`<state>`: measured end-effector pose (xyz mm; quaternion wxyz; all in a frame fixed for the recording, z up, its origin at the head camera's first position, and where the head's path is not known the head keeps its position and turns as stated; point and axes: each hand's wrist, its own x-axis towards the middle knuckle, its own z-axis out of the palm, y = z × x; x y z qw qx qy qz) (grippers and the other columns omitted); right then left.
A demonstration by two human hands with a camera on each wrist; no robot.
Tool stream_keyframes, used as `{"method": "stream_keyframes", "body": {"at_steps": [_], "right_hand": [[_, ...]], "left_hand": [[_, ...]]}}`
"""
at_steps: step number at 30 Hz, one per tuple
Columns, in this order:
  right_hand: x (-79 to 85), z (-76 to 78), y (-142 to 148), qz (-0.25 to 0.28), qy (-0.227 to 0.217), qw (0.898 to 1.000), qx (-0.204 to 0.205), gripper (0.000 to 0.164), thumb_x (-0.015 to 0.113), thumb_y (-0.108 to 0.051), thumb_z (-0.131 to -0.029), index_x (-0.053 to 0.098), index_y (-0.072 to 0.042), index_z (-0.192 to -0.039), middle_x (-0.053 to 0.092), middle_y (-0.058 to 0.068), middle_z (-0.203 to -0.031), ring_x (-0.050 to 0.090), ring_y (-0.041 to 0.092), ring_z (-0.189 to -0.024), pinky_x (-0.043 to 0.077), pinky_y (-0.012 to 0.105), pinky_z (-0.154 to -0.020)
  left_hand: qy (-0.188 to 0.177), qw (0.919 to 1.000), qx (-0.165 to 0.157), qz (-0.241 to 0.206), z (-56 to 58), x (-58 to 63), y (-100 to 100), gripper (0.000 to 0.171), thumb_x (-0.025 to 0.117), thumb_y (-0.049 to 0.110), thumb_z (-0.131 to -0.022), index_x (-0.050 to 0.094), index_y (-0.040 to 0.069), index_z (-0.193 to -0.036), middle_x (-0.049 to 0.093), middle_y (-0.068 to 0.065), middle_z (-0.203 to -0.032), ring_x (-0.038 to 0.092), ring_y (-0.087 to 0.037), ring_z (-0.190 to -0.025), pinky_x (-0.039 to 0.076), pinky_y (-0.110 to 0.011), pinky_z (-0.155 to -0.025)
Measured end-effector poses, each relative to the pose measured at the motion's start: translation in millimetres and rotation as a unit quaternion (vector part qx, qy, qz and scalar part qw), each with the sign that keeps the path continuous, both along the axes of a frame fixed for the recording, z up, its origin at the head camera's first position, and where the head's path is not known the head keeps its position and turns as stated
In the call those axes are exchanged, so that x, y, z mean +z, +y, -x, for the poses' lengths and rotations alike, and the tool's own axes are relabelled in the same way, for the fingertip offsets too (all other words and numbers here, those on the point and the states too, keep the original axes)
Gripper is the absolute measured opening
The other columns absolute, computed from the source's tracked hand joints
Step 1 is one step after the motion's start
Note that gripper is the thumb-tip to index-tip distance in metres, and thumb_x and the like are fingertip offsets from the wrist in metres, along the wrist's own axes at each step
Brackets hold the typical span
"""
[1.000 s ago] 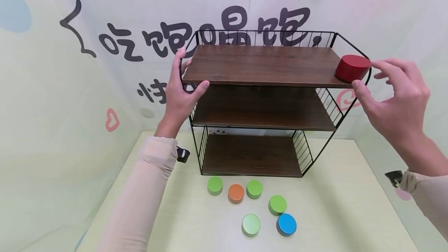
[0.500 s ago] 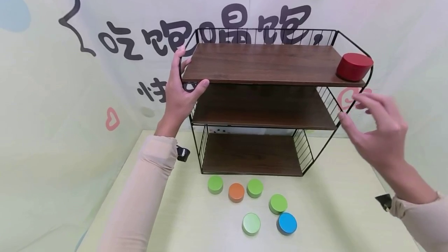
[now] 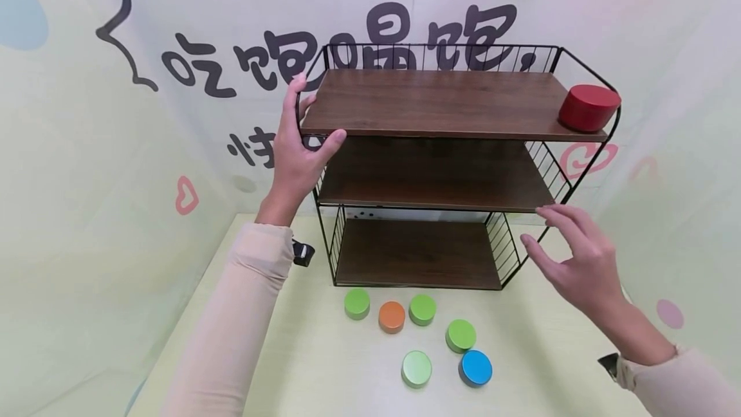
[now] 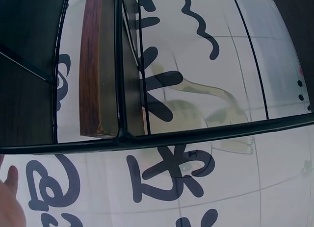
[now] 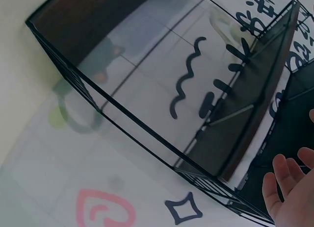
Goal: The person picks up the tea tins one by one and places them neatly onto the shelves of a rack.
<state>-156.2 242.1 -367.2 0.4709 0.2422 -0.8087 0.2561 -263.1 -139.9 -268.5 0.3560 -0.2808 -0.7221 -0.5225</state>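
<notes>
A three-tier rack with dark wooden shelves (image 3: 434, 101) and a black wire frame stands on the table. My left hand (image 3: 296, 156) grips its upper left corner, fingers round the side wire and thumb at the front edge of the top shelf. In the left wrist view only part of that hand (image 4: 10, 197) shows, at the lower left. A red round tin (image 3: 589, 108) sits at the right end of the top shelf. My right hand (image 3: 579, 259) is in the air by the rack's lower right side, holding nothing, its fingers loosely bent and apart from the thumb.
In front of the rack lie several small round tins: green (image 3: 357, 303), orange (image 3: 392, 317), pale green (image 3: 417, 369) and blue (image 3: 476, 367), plus others in green. They stand on a pale table (image 3: 324, 365). A printed curtain (image 3: 145, 147) hangs behind.
My right hand has come off the red tin and moved down and to the left. The red tin stays on the top shelf. My left hand keeps its place on the rack.
</notes>
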Motion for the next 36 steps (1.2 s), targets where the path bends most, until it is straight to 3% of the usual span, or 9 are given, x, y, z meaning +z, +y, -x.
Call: {"method": "stream_keyframes", "body": {"at_steps": [7,22,24,26,30,36], "right_hand": [[-31.1,-9.4,-1,-0.024,-0.068,0.997,-0.007,0.063,0.057,-0.055,-0.095,0.069,0.005,-0.111,0.067,0.02,-0.106,0.063,0.033,-0.091,0.031,0.005,-0.097],[-89.5,-21.8,-13,-0.048,-0.146,0.988,-0.013,0.064,0.05,-0.059,-0.096,0.069,0.0,-0.113,0.068,0.012,-0.11,0.066,0.03,-0.098,0.031,0.006,-0.098],[-98.8,-24.9,-15,-0.05,-0.155,0.986,-0.016,0.061,0.052,-0.057,-0.096,0.069,-0.002,-0.115,0.068,0.01,-0.112,0.066,0.028,-0.099,0.04,0.012,-0.096],[-108.0,-28.0,-18,-0.053,-0.157,0.986,-0.015,0.052,0.064,-0.049,-0.093,0.069,-0.003,-0.116,0.069,0.011,-0.113,0.067,0.029,-0.1,0.05,0.023,-0.089],[-124.4,-32.5,-24,-0.06,-0.158,0.986,-0.008,0.047,0.082,-0.023,-0.076,0.069,-0.003,-0.116,0.069,0.012,-0.114,0.067,0.03,-0.101,0.055,0.046,-0.075],[-143.0,-36.2,-32,-0.064,-0.182,0.981,0.001,0.05,0.085,-0.019,-0.072,0.07,-0.004,-0.117,0.069,0.012,-0.114,0.068,0.03,-0.1,0.056,0.048,-0.074]], "left_hand": [[0.004,1.0,-0.002,-0.005,4.0,-2.3,1,0.08,0.073,0.024,-0.085,0.032,-0.001,-0.149,0.036,-0.012,-0.157,0.048,-0.028,-0.134,0.038,-0.03,-0.106],[-0.007,1.0,0.002,-0.004,3.4,-1.4,1,0.081,0.073,0.022,-0.084,0.032,-0.001,-0.15,0.037,-0.01,-0.156,0.047,-0.028,-0.135,0.039,-0.029,-0.103],[-0.008,1.0,0.001,-0.004,3.6,-1.4,1,0.081,0.073,0.022,-0.084,0.032,0.0,-0.15,0.037,-0.01,-0.156,0.047,-0.027,-0.136,0.039,-0.029,-0.103],[-0.009,1.0,-0.001,-0.005,4.1,-1.6,1,0.081,0.073,0.022,-0.084,0.032,0.0,-0.151,0.037,-0.01,-0.156,0.047,-0.027,-0.136,0.039,-0.029,-0.102],[-0.006,1.0,-0.002,-0.005,4.6,-1.8,1,0.081,0.073,0.021,-0.084,0.032,-0.001,-0.15,0.037,-0.011,-0.156,0.047,-0.028,-0.135,0.039,-0.029,-0.102],[-0.004,1.0,-0.001,-0.004,3.3,-1.2,0,0.08,0.073,0.021,-0.085,0.032,-0.002,-0.15,0.038,-0.01,-0.156,0.047,-0.029,-0.135,0.039,-0.03,-0.101]]}}
